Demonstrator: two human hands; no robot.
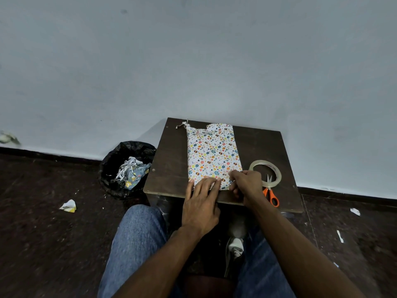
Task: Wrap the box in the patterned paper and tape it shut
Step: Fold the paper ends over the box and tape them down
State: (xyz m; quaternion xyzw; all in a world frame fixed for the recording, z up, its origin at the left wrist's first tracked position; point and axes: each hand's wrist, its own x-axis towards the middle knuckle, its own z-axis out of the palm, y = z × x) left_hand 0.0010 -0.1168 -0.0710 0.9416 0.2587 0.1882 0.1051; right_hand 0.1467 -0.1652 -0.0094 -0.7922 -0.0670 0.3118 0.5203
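Observation:
A box wrapped in white paper with small coloured egg shapes (212, 153) lies lengthwise on a small dark wooden table (169, 160). Its far end shows loose, crumpled paper flaps. My left hand (202, 201) presses flat with straight fingers on the near end of the paper. My right hand (247, 183) has its fingers curled at the near right corner, pinching the paper fold there. A roll of clear tape (265, 173) lies just right of the box. Orange-handled scissors (271, 193) lie partly inside the roll's ring, handles toward me.
A bin lined with a black bag (126, 168) holds paper scraps left of the table. Paper bits (68, 206) litter the dark floor. A pale wall stands right behind the table. My knees in jeans sit under the near table edge.

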